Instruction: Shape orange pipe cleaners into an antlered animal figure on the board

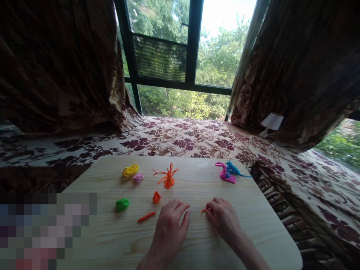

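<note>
My right hand (pixel 222 215) rests low over the wooden table, thumb and fingers closed on a small orange clay piece (pixel 203 211) that pokes out at the left of the fingertips. To its left, my left hand (pixel 172 221) is open, thumb and index finger a little apart with nothing seen between them. An orange clay roll (pixel 146 216) lies left of that hand, and an orange clay lump (pixel 156 197) sits just beyond it. Farther back stands an orange clay tree (pixel 168 178) with thin bare branches and a wide base.
Green clay (pixel 122 204), yellow clay (pixel 130 170) and pale pink clay (pixel 138 177) lie on the table's left. At the back right are a magenta swan-like figure (pixel 224 173) and a blue clay figure (pixel 233 169). Beyond the table (pixel 112 247) are a floral-covered ledge and a small lamp (pixel 272 122).
</note>
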